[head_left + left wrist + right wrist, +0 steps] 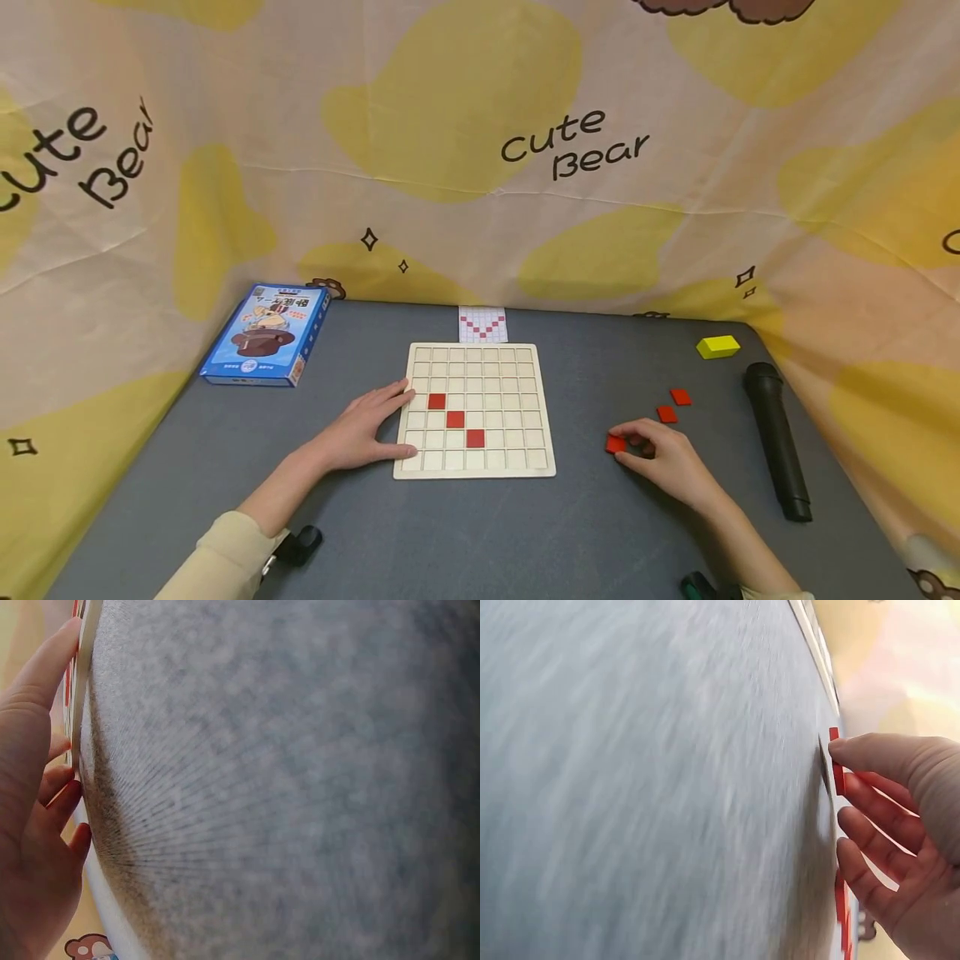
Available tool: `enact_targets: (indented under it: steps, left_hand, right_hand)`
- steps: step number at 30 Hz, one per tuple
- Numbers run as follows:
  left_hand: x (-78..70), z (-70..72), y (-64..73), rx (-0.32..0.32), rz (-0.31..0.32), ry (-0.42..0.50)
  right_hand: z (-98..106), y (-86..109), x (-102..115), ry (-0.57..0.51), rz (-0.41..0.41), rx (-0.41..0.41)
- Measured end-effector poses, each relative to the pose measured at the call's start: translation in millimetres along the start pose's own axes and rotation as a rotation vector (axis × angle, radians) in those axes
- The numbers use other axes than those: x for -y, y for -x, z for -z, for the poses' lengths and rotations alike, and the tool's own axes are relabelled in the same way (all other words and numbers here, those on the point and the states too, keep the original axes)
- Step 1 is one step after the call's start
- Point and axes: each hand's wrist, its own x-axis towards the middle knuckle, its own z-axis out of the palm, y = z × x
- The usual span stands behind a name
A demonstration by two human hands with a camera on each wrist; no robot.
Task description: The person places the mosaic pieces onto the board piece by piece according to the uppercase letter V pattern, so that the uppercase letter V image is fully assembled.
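A cream grid board (510, 367) lies on the grey table, with three red square tiles (455, 419) set in its cells along a diagonal. My left hand (365, 429) rests on the board's left edge, thumb and fingers spread; the left wrist view shows the thumb (46, 671) on the rim. Right of the board, my right hand (660, 454) pinches a red tile (615, 444) between thumb and fingers. In the right wrist view that tile (835, 761) is close over the table. Two more loose red tiles (667, 414) lie just beyond this hand.
A pattern card (483, 325) with a red V of squares lies behind the board. At the back left is a blue box (266, 335). A yellow block (717, 347) and a black microphone (778, 442) lie at the right. A printed cloth (450, 167) hangs behind the table.
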Motion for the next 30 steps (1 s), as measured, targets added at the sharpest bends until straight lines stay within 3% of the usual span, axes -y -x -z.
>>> enact_targets:
  steps: [6, 17, 30]
  left_hand:
    - [0.0, 0.4, -1.0, -0.006, 0.014, -0.017]
    - [0.4, 1.5, -2.5, 0.007, 0.058, 0.05]
    - [3.1, -0.9, -2.1, -0.014, 0.046, 0.101]
  right_hand:
    - [-16, -18.9, 14, -0.026, 0.003, 0.013]
    - [-46, -60.6, 48, -0.119, 0.058, 0.027]
    - [-82, -96.8, 80, -0.212, 0.107, 0.1]
